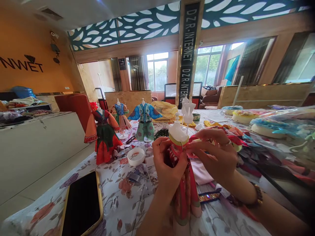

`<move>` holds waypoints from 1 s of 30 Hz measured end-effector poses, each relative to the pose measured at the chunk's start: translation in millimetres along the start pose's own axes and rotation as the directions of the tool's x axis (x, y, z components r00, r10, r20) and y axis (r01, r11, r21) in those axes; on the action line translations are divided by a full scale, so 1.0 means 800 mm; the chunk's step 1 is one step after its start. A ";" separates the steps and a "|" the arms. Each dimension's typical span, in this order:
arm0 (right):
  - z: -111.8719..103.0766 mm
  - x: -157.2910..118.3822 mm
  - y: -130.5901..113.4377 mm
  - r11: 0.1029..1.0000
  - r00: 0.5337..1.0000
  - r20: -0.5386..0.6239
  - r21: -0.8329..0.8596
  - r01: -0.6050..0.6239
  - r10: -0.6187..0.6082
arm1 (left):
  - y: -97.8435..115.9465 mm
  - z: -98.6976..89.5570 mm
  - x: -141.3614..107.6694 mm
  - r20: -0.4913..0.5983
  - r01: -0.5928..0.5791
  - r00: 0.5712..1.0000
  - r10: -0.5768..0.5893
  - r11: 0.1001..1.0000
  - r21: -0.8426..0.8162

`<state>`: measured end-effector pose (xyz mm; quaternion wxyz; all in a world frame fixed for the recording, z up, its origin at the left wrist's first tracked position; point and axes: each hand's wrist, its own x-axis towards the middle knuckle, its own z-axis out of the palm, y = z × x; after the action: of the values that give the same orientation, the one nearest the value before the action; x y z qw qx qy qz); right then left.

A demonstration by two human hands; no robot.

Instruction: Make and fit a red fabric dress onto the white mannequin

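Note:
A small white mannequin (177, 131) stands before me, dressed in a long red skirt (187, 196) with a yellow-green band around its top. My left hand (167, 164) is wrapped about the skirt's waist from the left, thumb pressed to the front. From the right, my right hand (214, 152) pinches at the same waistband with thumb and fingers; whatever fine thing lies between the fingertips is too small to make out. A beaded bracelet circles the right wrist. Behind the hands stand bare white mannequins (188, 113).
Dressed mannequins (145, 118) stand at the back left. Nearer are a white bowl (136, 156), scattered beads and a phone (82, 203). Fabric pieces (246, 147) and plastic-wrapped items (273, 121) crowd the right. A glittery trim strip (209, 197) lies beside the skirt.

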<state>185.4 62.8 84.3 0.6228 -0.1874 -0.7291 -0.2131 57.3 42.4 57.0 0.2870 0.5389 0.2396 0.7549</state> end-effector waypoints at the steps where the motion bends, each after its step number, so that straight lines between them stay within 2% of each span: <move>1: 0.000 0.000 0.000 1.000 1.000 0.003 -0.002 0.000 0.000 | 0.000 0.000 0.000 -0.002 0.002 1.000 -0.002 1.000 0.000; 6: 0.000 -0.001 -0.001 1.000 1.000 -0.012 0.014 0.000 0.000 | 0.000 0.001 0.000 -0.001 0.020 1.000 -0.020 1.000 0.013; 11: 0.001 -0.001 -0.001 0.999 0.999 -0.005 0.003 0.045 -0.045 | 0.000 0.001 0.000 0.001 -0.010 1.000 0.010 0.999 0.046; 18: 0.003 -0.005 0.000 0.986 0.990 -0.057 -0.117 0.120 -0.128 | -0.003 0.001 -0.002 0.018 -0.030 0.999 0.029 0.999 0.041; 26: 0.005 -0.017 0.000 0.976 0.987 -0.098 -0.190 0.110 -0.130 | -0.005 0.001 -0.002 0.019 -0.037 0.999 0.036 0.999 0.033; 30: 0.005 -0.022 0.004 0.979 0.986 -0.101 -0.166 0.117 -0.135 | -0.004 0.001 -0.004 0.001 0.000 1.000 0.000 0.999 0.039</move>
<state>186.2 67.4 66.8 0.6309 -0.1779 -0.6841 -0.3199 59.5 42.6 53.4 0.2765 0.5446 0.2540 0.7500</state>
